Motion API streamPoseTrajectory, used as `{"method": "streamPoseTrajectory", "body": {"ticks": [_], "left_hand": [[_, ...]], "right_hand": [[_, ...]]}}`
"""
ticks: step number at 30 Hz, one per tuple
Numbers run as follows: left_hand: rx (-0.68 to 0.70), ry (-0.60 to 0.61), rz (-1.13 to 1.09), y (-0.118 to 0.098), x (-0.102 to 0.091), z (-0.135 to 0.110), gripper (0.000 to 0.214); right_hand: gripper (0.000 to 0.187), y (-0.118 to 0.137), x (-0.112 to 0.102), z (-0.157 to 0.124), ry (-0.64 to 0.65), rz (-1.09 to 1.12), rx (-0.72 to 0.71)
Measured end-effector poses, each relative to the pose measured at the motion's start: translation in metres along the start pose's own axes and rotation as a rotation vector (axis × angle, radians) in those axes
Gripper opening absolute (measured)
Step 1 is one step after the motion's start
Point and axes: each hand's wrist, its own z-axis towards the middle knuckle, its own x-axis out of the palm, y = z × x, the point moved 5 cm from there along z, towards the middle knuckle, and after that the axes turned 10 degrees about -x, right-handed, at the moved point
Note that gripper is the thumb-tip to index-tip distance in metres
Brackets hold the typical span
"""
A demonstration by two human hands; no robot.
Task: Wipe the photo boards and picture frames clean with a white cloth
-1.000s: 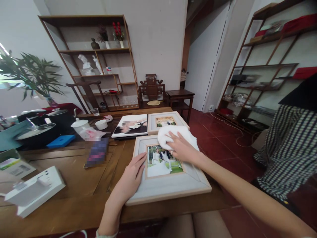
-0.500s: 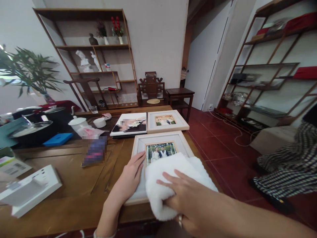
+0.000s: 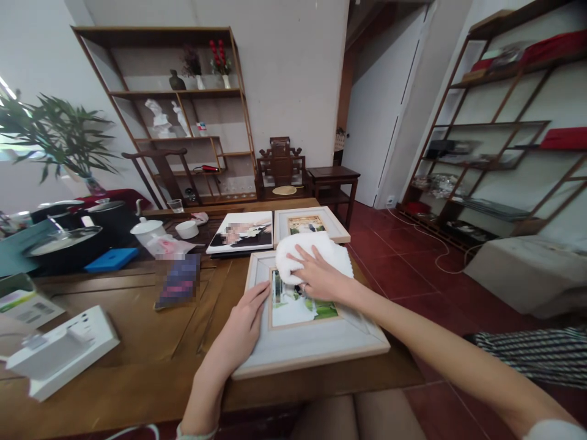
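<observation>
A light wooden picture frame (image 3: 312, 345) lies flat on the table, with a couple's photo inside a pale mat. My left hand (image 3: 245, 318) rests on the frame's left side, fingers stretched and lying flat. With fingers spread, my right hand (image 3: 316, 272) holds a folded white towel (image 3: 293, 244) against the frame's far part. The towel hides the top of the photo and part of the frame's far edge. It also overlaps the near side of a second framed photo (image 3: 279, 223) behind. Left of that lies a white-edged photo panel (image 3: 247, 223).
On the left of the wooden table (image 3: 147, 342) are a white box-like object (image 3: 73, 354), a blue box (image 3: 112, 260), a teapot (image 3: 149, 229), a small white cup (image 3: 186, 229) and a black pan (image 3: 64, 247). Patterned fabric (image 3: 536, 354) shows at the right.
My right hand has slid the towel away from me, from the frame's near right part to its far edge, uncovering the lower photo. My left hand stays put. The patterned clothing shows less.
</observation>
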Motion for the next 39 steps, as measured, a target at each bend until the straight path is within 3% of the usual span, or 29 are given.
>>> {"method": "streamPoseTrajectory", "body": {"ticks": [3, 8, 11, 16, 19, 24, 27, 31, 39], "left_hand": [[0.007, -0.016, 0.001, 0.001, 0.001, 0.0, 0.041], [0.012, -0.016, 0.014, 0.001, 0.002, 0.003, 0.042], [0.006, -0.036, 0.012, -0.002, 0.001, 0.005, 0.039], [-0.007, -0.053, 0.009, -0.004, 0.0, 0.005, 0.035], [-0.018, -0.032, 0.02, -0.005, 0.001, 0.003, 0.036], [-0.043, 0.001, 0.039, -0.007, -0.001, 0.002, 0.037], [-0.054, 0.003, 0.032, -0.011, -0.004, 0.001, 0.038], [-0.069, 0.009, 0.021, -0.012, -0.006, 0.0, 0.041], [-0.071, 0.003, 0.005, -0.009, -0.002, 0.0, 0.04]], "right_hand": [[0.04, 0.024, -0.008, -0.012, 0.034, 0.069, -0.035], [0.029, 0.085, -0.031, -0.06, 0.136, 0.231, -0.154], [0.026, 0.096, -0.036, -0.073, 0.144, 0.311, -0.139], [0.035, 0.053, -0.019, -0.044, 0.04, 0.232, 0.119], [0.041, 0.025, -0.009, -0.011, -0.011, 0.124, 0.172], [0.043, 0.016, -0.009, 0.042, -0.016, 0.096, 0.001], [0.042, 0.021, -0.007, 0.057, 0.031, 0.071, -0.066], [0.042, 0.017, -0.006, 0.041, 0.068, 0.043, -0.036], [0.033, -0.016, -0.029, -0.043, 0.155, -0.088, 0.263]]}}
